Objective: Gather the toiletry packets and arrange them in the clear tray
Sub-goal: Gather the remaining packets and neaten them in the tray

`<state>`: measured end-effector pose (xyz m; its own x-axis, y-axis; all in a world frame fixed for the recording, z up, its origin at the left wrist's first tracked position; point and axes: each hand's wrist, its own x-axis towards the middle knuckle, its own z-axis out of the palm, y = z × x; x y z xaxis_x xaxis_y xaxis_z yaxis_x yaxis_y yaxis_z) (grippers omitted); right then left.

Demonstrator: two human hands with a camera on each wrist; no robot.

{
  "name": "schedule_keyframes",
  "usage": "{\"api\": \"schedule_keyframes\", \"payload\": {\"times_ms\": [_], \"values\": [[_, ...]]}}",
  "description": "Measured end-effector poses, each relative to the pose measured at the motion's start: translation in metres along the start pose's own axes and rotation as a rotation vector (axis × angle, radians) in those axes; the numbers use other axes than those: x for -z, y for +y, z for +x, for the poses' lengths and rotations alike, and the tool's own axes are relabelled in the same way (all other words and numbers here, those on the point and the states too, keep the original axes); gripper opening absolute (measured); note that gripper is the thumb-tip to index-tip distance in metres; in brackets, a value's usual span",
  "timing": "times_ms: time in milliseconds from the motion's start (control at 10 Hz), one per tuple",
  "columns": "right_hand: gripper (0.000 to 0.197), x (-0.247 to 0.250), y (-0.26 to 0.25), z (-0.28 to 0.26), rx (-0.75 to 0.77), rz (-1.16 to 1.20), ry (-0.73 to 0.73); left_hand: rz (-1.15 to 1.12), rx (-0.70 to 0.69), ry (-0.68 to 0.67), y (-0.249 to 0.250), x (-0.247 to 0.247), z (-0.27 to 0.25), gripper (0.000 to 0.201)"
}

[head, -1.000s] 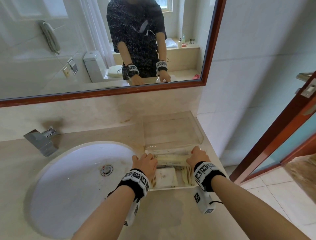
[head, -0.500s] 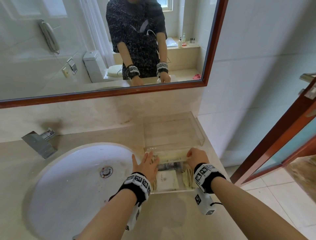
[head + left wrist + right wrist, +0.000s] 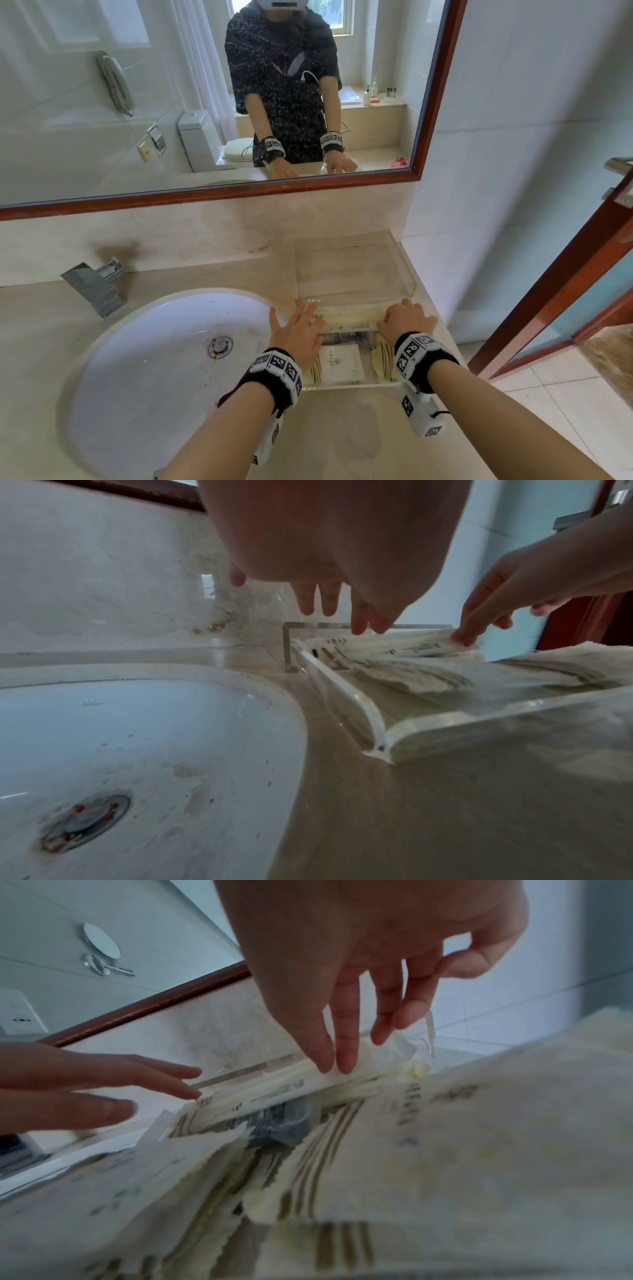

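Observation:
The clear tray (image 3: 352, 386) sits on the counter right of the sink, its thick rim (image 3: 479, 721) close in the left wrist view. Inside lie long cream packets (image 3: 349, 315) at the far end, a dark packet (image 3: 346, 337), a white square packet (image 3: 340, 365) and striped packets (image 3: 385, 359). My right hand (image 3: 406, 318) presses fairly straight fingertips (image 3: 342, 1064) on the right end of the long packet (image 3: 274, 1091), thumb held apart. My left hand (image 3: 298, 329) hovers with spread, straight fingers (image 3: 329, 601) over the tray's left far corner, holding nothing.
A second clear box (image 3: 352, 267) stands just behind the tray against the backsplash. The white sink (image 3: 154, 359) and chrome faucet (image 3: 92, 287) are to the left. A mirror hangs above, and a wooden door frame (image 3: 565, 274) lies right. Bare counter (image 3: 342, 438) lies in front.
My left hand has let go of the long packet's left end and spread its fingers. The long packet has slid to the tray's far end, uncovering the dark packet.

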<state>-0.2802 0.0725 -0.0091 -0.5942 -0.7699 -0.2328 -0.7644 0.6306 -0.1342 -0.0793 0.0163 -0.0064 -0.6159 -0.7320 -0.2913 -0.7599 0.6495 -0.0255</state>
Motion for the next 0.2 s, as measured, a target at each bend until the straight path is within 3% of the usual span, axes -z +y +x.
{"api": "schedule_keyframes", "payload": {"times_ms": [200], "values": [[0.024, 0.0087, -0.0013, -0.0048, 0.039, -0.013, 0.073, 0.072, 0.004, -0.015, -0.0136, -0.004, -0.0019, 0.053]]}}
